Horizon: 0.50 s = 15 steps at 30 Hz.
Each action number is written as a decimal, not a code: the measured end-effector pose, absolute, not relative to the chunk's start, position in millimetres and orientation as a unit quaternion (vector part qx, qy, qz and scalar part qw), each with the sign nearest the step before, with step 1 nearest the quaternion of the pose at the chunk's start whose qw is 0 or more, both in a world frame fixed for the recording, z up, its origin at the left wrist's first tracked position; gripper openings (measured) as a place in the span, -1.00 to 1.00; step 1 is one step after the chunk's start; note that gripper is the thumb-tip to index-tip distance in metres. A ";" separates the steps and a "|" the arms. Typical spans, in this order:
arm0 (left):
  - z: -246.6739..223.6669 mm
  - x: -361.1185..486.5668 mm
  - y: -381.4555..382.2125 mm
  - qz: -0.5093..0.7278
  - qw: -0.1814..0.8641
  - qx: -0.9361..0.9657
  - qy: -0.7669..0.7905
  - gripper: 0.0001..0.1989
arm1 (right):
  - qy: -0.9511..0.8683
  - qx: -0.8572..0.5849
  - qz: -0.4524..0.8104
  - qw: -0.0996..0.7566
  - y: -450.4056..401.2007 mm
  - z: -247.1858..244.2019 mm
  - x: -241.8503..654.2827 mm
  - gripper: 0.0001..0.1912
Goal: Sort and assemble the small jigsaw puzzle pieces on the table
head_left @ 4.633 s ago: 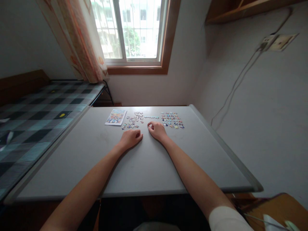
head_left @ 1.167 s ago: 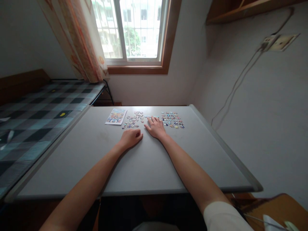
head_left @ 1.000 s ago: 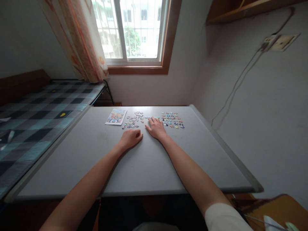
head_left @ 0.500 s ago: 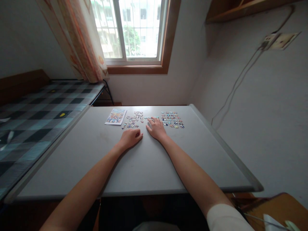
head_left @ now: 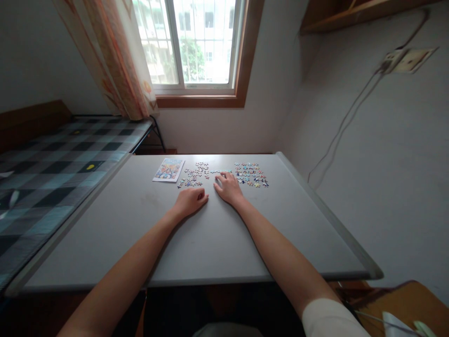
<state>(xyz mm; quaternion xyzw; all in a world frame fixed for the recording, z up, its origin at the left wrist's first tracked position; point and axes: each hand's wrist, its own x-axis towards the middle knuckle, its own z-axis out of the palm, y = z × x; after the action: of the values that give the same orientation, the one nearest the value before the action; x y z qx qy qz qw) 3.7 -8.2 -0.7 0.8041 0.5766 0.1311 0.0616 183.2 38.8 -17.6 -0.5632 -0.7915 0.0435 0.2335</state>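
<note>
My left hand (head_left: 191,200) rests on the table, its fingers curled into a loose fist, and no object shows in it. To its right lies my right hand (head_left: 228,187), palm down with fingers spread and slightly bent. Just beyond those fingertips runs a short row of joined puzzle pieces (head_left: 220,171). Loose puzzle pieces (head_left: 196,171) are scattered past my left hand. Another group of puzzle pieces (head_left: 251,175), laid out in rough rows, sits right of my right hand. A printed picture card (head_left: 169,170) lies flat left of the pieces.
The pale table (head_left: 210,248) has a raised grey rim on its right side. A bed with a checked cover (head_left: 105,133) stands at the left. A curtained window (head_left: 205,42) is ahead, and a cable (head_left: 336,133) hangs down the right wall.
The fingers of my right hand have drawn back slightly towards me, uncovering more of the joined row. My left hand has stayed in place.
</note>
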 end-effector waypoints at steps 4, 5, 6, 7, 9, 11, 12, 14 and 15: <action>-0.8 4.0 -8.2 0.127 0.066 0.802 0.580 -0.66 | -0.790 -0.560 0.044 0.246 39.3 -17.9 183.4 -0.70; -1.1 4.1 -8.1 0.128 0.066 0.803 0.579 -0.66 | -0.790 -0.559 0.044 0.249 39.4 -17.9 183.6 -0.71; -1.3 4.1 -8.0 0.129 0.065 0.803 0.578 -0.66 | -0.790 -0.558 0.043 0.251 39.5 -18.0 183.7 -0.71; -1.6 4.0 -7.8 0.130 0.064 0.804 0.577 -0.67 | -0.790 -0.556 0.044 0.254 39.7 -18.2 184.0 -0.71; -2.0 3.9 -7.6 0.132 0.062 0.804 0.577 -0.67 | -0.790 -0.554 0.047 0.258 40.1 -18.7 184.6 -0.72; -2.1 3.9 -7.6 0.132 0.062 0.803 0.578 -0.67 | -0.790 -0.553 0.051 0.261 40.4 -19.2 185.1 -0.72; -1.9 3.8 -7.6 0.132 0.062 0.803 0.577 -0.67 | -0.790 -0.553 0.053 0.262 40.5 -19.4 185.3 -0.72; -1.4 3.9 -7.9 0.130 0.065 0.803 0.578 -0.67 | -0.789 -0.552 0.055 0.262 40.5 -19.5 185.5 -0.72; -1.2 3.9 -8.1 0.129 0.066 0.803 0.578 -0.67 | -0.789 -0.553 0.055 0.262 40.4 -19.4 185.5 -0.72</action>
<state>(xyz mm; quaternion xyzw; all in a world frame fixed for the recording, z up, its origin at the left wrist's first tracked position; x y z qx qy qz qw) 3.9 -8.1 -1.2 0.8032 0.5778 0.1288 0.0664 185.5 40.4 -19.4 -0.5526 -0.7892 0.0554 0.2621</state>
